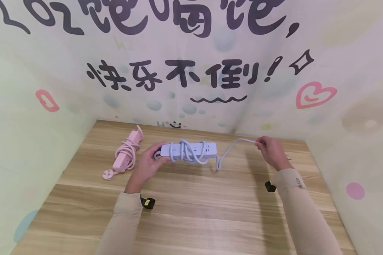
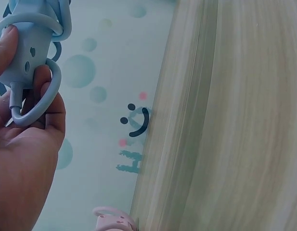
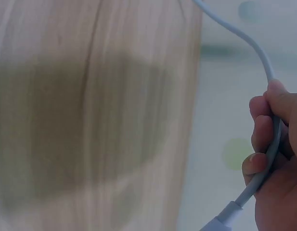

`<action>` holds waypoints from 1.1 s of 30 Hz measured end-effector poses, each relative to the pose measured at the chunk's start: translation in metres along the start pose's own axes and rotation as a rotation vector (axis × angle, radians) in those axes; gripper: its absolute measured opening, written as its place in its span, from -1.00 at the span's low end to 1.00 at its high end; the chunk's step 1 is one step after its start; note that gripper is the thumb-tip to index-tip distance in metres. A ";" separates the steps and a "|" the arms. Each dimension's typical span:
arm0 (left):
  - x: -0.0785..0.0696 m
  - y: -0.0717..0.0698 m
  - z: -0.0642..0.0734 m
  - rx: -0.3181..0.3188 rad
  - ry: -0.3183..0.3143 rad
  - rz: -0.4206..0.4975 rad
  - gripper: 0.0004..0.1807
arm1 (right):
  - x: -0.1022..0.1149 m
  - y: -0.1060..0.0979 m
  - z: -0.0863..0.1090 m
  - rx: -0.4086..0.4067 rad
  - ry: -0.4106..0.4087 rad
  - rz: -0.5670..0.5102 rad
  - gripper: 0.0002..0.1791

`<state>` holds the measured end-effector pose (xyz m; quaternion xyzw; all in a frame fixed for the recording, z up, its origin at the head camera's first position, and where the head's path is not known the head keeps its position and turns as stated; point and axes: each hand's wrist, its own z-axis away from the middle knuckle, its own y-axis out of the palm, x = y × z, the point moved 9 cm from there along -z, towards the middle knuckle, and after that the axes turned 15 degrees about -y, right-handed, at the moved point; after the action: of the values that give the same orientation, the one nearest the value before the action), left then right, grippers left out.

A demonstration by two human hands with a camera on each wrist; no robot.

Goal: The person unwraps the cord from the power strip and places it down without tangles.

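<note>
Head view: left fingers point(image 1: 156, 146) grip blue strip point(image 1: 198, 147); right of it, right fingers point(image 1: 260, 142) pinch cord point(image 1: 241, 139); tugging could jam loops point(image 1: 182, 152)

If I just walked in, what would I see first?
Probably the big black writing across the wall. Next, the pale blue power strip in the middle, wrapped in cord: the left hand grips one end and the right hand holds the loose cord. A pink power strip lies left on the table.
</note>
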<state>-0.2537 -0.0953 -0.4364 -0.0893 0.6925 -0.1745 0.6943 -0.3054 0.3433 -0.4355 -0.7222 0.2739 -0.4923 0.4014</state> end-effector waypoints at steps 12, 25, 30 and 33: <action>0.001 -0.002 0.000 -0.009 -0.008 -0.025 -0.42 | -0.022 0.023 0.007 -0.018 0.089 -0.078 -0.77; 0.003 -0.001 -0.003 -0.009 -0.012 -0.031 -0.43 | -0.024 0.029 0.012 0.059 0.137 -0.047 -0.50; 0.003 -0.001 -0.002 -0.010 -0.021 -0.032 -0.43 | -0.015 0.031 0.009 0.072 0.120 -0.043 -0.42; 0.002 -0.001 -0.002 -0.006 -0.022 -0.026 -0.42 | -0.004 0.033 0.006 0.053 0.072 -0.045 -0.45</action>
<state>-0.2562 -0.0969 -0.4377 -0.1025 0.6840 -0.1803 0.6994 -0.3018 0.3311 -0.4664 -0.6991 0.2587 -0.5341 0.3989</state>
